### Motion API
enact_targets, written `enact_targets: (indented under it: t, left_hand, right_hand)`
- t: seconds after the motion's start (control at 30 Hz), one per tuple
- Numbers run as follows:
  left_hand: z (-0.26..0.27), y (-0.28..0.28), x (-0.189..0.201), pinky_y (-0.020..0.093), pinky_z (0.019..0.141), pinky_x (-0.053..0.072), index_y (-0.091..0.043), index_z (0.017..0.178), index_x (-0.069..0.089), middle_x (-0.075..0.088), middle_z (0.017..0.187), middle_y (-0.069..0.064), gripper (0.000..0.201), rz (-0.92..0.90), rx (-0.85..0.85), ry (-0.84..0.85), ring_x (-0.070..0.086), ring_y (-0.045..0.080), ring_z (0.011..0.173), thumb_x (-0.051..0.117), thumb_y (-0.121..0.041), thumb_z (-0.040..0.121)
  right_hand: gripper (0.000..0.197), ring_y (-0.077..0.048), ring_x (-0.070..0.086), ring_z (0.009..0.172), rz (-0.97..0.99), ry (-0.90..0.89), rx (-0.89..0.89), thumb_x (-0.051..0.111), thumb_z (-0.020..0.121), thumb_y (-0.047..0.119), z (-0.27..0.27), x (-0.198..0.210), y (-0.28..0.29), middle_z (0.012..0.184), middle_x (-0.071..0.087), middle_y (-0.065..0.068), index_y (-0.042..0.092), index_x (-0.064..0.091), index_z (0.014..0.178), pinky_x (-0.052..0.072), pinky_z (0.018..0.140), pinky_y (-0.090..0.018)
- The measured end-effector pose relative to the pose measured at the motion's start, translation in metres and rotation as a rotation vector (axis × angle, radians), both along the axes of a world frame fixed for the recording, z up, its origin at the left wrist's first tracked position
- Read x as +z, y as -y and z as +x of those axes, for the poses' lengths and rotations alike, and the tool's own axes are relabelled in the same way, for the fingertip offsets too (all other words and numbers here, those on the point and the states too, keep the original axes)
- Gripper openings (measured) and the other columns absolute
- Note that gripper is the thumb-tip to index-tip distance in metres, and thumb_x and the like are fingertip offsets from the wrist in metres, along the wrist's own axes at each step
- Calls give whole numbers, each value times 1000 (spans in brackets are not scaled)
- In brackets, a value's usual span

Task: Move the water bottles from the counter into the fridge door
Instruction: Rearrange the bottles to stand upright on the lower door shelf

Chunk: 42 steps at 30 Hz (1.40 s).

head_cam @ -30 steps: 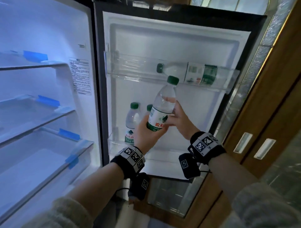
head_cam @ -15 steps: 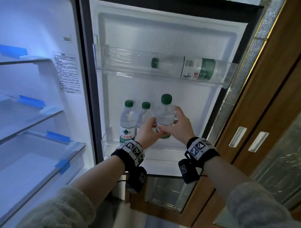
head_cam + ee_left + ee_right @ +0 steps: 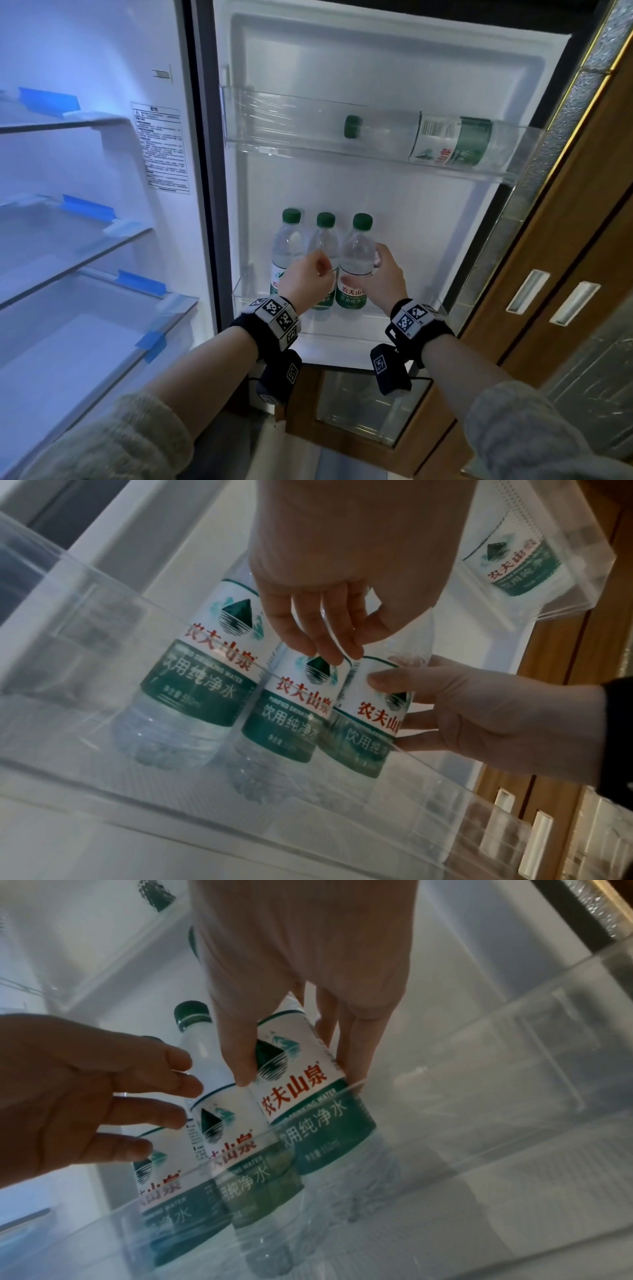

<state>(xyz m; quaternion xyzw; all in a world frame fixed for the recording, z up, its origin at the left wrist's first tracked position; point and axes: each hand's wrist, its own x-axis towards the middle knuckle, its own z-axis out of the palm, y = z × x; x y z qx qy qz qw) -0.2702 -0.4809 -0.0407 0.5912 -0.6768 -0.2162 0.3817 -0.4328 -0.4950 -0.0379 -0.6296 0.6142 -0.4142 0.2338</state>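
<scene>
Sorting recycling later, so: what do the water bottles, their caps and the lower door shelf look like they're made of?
The bottles look like thin clear plastic: you see through them, and ribbed bases show. A glossy white-and-green label, probably plastic film, wraps each. The caps look like opaque green plastic with ridged sides. The lower door shelf seems rigid transparent plastic; glass is less likely.

Four water bottles are counted in the fridge door: three upright ones (image 3: 289, 246) (image 3: 324, 240) (image 3: 356, 263) are seen side by side at the two hands (image 3: 305, 277) (image 3: 380, 281), and one lying bottle (image 3: 421, 140) is seen above them.
</scene>
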Motion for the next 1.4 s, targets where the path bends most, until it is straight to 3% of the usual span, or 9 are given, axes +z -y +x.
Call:
enact_targets:
  t: [0.13,0.4,0.8,0.9,1.03,1.1,1.23,1.33,1.4]
  left_hand:
    - [9,4,-3,40,81,55,-27,86,56,66,90,-4,7,27,27,20,62,18,85,53,-21,86]
    - [11,4,-1,42,80,56,-26,85,55,65,89,-3,6,42,21,52,63,18,84,53,-20,87]
    - [9,-7,3,41,84,55,-29,86,58,65,96,-4,11,81,32,65,63,19,89,54,-19,83]
    - [10,-12,6,40,84,55,-21,94,61,65,97,-3,11,77,39,61,63,18,89,54,-19,86]
    - [8,-20,12,41,81,57,-17,99,64,68,98,0,16,61,37,66,65,21,86,51,-18,88]
    - [5,-23,17,41,76,58,-19,96,64,68,94,0,15,39,45,56,65,23,81,50,-20,89]
    - [-4,-25,42,28,71,55,-18,94,66,68,91,-4,14,-119,24,81,65,17,84,51,-20,92]
    - [-11,-28,72,27,66,53,-20,91,67,66,84,-10,15,-254,36,55,65,14,75,51,-21,91]
    - [-14,-32,93,27,65,52,-24,87,66,66,80,-11,14,-310,27,-4,64,14,72,52,-21,89]
  right_hand:
    - [73,-19,60,96,61,22,-18,87,62,31,1,-7,6,102,60,6,29,47,123,52,89,-41]
    - [69,-23,66,98,157,116,2,89,58,26,-1,-7,12,106,67,0,35,45,111,55,88,-48]
    - [56,-23,57,102,288,144,7,82,73,21,-6,-3,7,120,60,-6,20,44,114,51,87,-43]
    - [55,-26,57,107,411,89,18,81,76,24,-7,4,1,116,58,-6,13,46,118,49,87,-41]
    - [37,-24,57,93,532,-99,91,75,83,22,-14,21,-11,109,60,-9,5,59,112,42,56,-25]
    - [34,-24,59,94,547,-185,100,69,88,22,-16,28,-13,110,62,-9,2,61,114,38,51,-24]
    - [21,-22,69,86,397,-402,92,58,91,28,-16,50,-17,98,73,-9,8,63,84,49,62,-27]
    - [30,-22,70,80,220,-424,74,51,90,34,-12,77,-19,85,73,-7,9,68,84,55,79,-34]
    - [23,-22,70,79,82,-412,66,56,85,29,-9,100,-21,83,73,-5,12,71,84,55,81,-34]
